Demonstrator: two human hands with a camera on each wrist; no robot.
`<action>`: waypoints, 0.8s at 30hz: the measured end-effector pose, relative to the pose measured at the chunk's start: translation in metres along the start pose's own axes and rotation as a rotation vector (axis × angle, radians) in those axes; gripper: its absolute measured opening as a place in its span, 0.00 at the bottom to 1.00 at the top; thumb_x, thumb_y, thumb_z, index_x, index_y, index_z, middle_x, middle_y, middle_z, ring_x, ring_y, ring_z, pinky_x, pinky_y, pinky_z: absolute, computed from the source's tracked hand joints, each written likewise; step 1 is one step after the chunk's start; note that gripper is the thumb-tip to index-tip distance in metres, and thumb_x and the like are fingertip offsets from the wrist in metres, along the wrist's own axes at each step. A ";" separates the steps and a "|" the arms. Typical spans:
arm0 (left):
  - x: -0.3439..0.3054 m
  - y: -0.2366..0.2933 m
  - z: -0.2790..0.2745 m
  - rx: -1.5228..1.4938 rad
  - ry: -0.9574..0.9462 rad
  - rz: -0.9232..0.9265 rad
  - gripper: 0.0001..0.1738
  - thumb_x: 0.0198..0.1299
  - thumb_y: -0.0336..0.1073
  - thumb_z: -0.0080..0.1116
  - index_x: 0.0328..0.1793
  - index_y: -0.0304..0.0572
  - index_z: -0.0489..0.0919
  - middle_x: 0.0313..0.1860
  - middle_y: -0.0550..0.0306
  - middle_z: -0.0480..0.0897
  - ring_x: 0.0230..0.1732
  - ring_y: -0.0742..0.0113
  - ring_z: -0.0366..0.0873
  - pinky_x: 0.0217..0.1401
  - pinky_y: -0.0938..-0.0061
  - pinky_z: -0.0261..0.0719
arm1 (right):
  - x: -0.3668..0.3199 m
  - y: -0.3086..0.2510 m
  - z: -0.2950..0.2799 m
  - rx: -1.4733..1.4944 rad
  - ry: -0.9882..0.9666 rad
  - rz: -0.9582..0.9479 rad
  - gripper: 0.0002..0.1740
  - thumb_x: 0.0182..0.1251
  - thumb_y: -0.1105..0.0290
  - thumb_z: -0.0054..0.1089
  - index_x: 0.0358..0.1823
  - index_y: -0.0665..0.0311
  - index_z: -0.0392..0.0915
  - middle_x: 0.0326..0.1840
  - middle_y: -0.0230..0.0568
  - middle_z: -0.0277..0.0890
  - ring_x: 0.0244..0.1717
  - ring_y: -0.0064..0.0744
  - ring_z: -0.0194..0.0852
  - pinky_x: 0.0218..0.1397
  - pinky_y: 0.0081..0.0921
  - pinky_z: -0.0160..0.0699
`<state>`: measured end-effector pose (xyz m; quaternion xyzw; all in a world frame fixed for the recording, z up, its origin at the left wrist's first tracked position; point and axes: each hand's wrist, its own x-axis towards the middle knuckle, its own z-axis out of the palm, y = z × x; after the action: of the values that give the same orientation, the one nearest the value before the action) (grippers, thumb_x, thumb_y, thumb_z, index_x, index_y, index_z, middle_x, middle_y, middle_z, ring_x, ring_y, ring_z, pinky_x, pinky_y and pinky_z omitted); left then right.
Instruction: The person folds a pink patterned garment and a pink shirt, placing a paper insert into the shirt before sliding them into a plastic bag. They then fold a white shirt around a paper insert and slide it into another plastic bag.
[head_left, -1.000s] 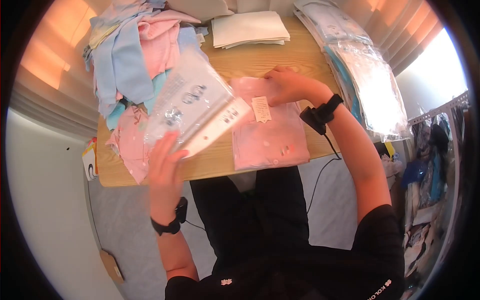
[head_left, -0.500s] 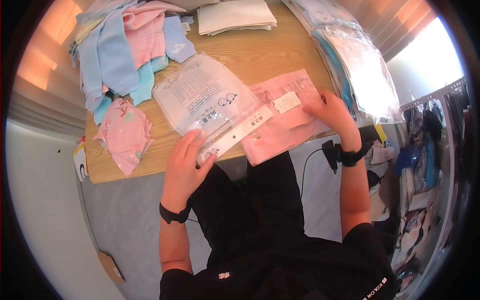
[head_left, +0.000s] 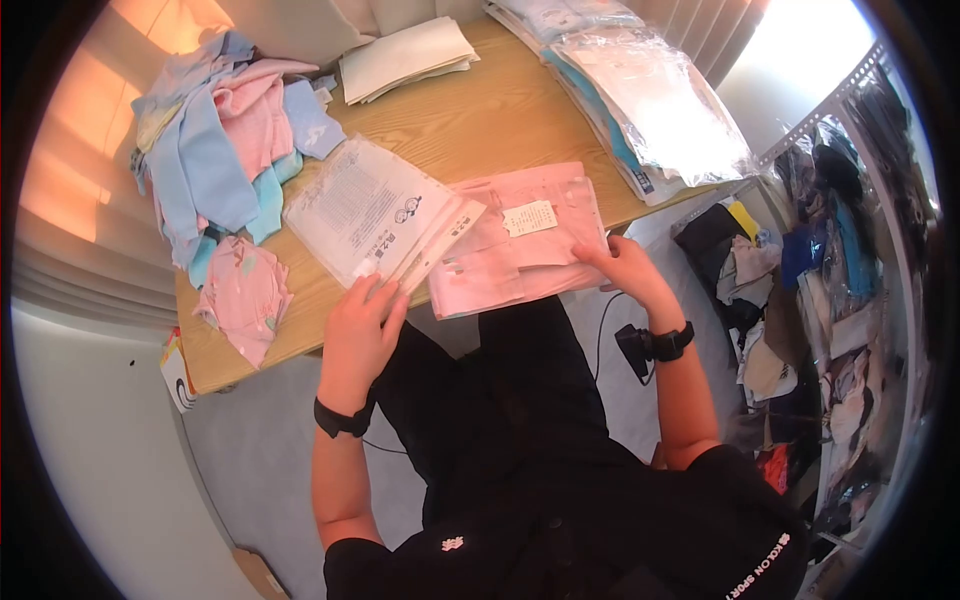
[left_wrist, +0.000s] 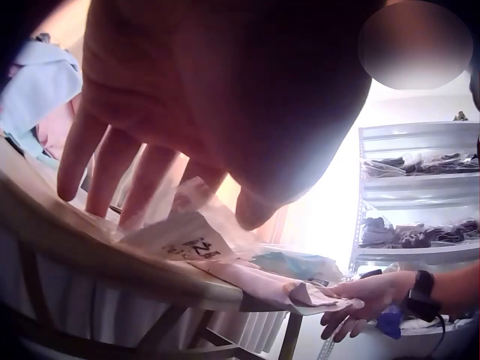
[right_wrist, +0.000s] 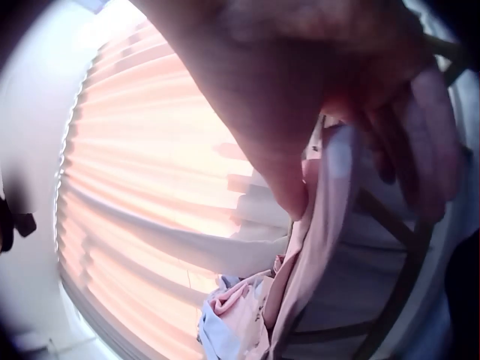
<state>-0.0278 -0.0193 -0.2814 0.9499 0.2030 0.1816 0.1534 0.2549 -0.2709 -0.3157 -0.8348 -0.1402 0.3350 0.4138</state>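
In the head view, a folded pink garment (head_left: 480, 250) with a white tag (head_left: 530, 218) lies at the table's front edge. My right hand (head_left: 642, 278) holds its right edge, thumb on the upper face; the right wrist view shows the edge between the thumb and the fingers. Left of it lies a clear printed bag (head_left: 360, 215) with a white header strip, its right side over the garment's left side. My left hand (head_left: 360, 340) rests its fingertips on the bag's near edge, fingers nearly straight in the left wrist view (left_wrist: 172, 112).
Blue and pink clothes (head_left: 215, 150) are heaped at the table's left, with a loose pink piece (head_left: 245, 295) in front. A paper stack (head_left: 408, 60) stands at the back, bagged items (head_left: 650, 100) at the right. Shelves of clothes (head_left: 850, 260) are beyond the table.
The bag came down from a raised, tilted position and lies flat. The pink garment turned, and my right hand went from its top to its right edge. The head view also shifted.
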 end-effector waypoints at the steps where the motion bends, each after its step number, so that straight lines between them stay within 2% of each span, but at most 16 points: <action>1: 0.000 0.001 0.000 0.011 0.010 0.013 0.14 0.64 0.38 0.64 0.49 0.36 0.85 0.55 0.42 0.82 0.55 0.42 0.82 0.56 0.60 0.81 | 0.007 0.008 0.002 0.125 -0.069 -0.016 0.36 0.62 0.46 0.70 0.55 0.76 0.78 0.48 0.48 0.84 0.44 0.38 0.86 0.43 0.31 0.84; 3: 0.000 0.000 0.003 0.052 0.033 0.039 0.14 0.64 0.38 0.65 0.49 0.36 0.86 0.54 0.43 0.83 0.53 0.44 0.83 0.54 0.61 0.81 | 0.014 0.017 0.004 0.369 -0.215 -0.047 0.36 0.64 0.47 0.69 0.58 0.75 0.77 0.49 0.44 0.84 0.43 0.34 0.86 0.42 0.31 0.86; 6: 0.001 -0.003 0.005 0.100 0.037 0.047 0.15 0.62 0.40 0.67 0.48 0.37 0.86 0.54 0.45 0.83 0.52 0.46 0.84 0.53 0.62 0.82 | 0.012 0.010 0.004 0.534 -0.334 0.069 0.31 0.68 0.53 0.67 0.58 0.75 0.77 0.51 0.45 0.84 0.44 0.33 0.86 0.46 0.31 0.88; 9: 0.002 0.003 0.001 0.070 -0.005 0.006 0.15 0.61 0.41 0.68 0.47 0.38 0.86 0.54 0.47 0.83 0.52 0.48 0.83 0.53 0.63 0.82 | 0.012 0.014 0.006 0.678 -0.396 0.025 0.23 0.69 0.60 0.67 0.56 0.71 0.78 0.44 0.41 0.85 0.36 0.28 0.86 0.34 0.26 0.89; 12: 0.000 -0.001 0.003 0.089 0.016 0.029 0.15 0.59 0.40 0.69 0.47 0.38 0.85 0.53 0.49 0.84 0.51 0.49 0.83 0.52 0.64 0.81 | -0.001 0.014 0.004 0.724 -0.421 0.028 0.21 0.70 0.65 0.66 0.58 0.72 0.76 0.45 0.42 0.84 0.36 0.29 0.87 0.34 0.26 0.90; 15: 0.001 -0.009 0.006 0.097 0.020 0.035 0.14 0.60 0.38 0.67 0.50 0.40 0.83 0.51 0.49 0.84 0.49 0.49 0.83 0.49 0.62 0.81 | -0.012 0.027 0.000 0.736 -0.423 -0.005 0.22 0.70 0.70 0.65 0.61 0.74 0.74 0.52 0.44 0.83 0.47 0.32 0.87 0.44 0.30 0.90; 20: 0.009 -0.011 0.005 0.108 -0.003 -0.026 0.14 0.63 0.33 0.61 0.55 0.43 0.78 0.43 0.52 0.83 0.46 0.51 0.82 0.44 0.60 0.81 | -0.030 0.049 -0.007 0.767 -0.378 -0.014 0.22 0.70 0.71 0.64 0.62 0.73 0.74 0.52 0.43 0.83 0.45 0.31 0.86 0.42 0.27 0.89; 24: 0.011 -0.014 0.008 0.158 0.044 0.014 0.14 0.63 0.32 0.61 0.54 0.44 0.79 0.43 0.54 0.83 0.46 0.54 0.82 0.43 0.62 0.81 | -0.037 0.074 -0.017 0.793 -0.366 -0.028 0.21 0.70 0.71 0.64 0.61 0.72 0.74 0.51 0.43 0.83 0.42 0.30 0.86 0.37 0.26 0.88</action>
<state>-0.0196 -0.0045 -0.2906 0.9562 0.2133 0.1871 0.0723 0.2360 -0.3455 -0.3505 -0.5363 -0.0833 0.4997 0.6751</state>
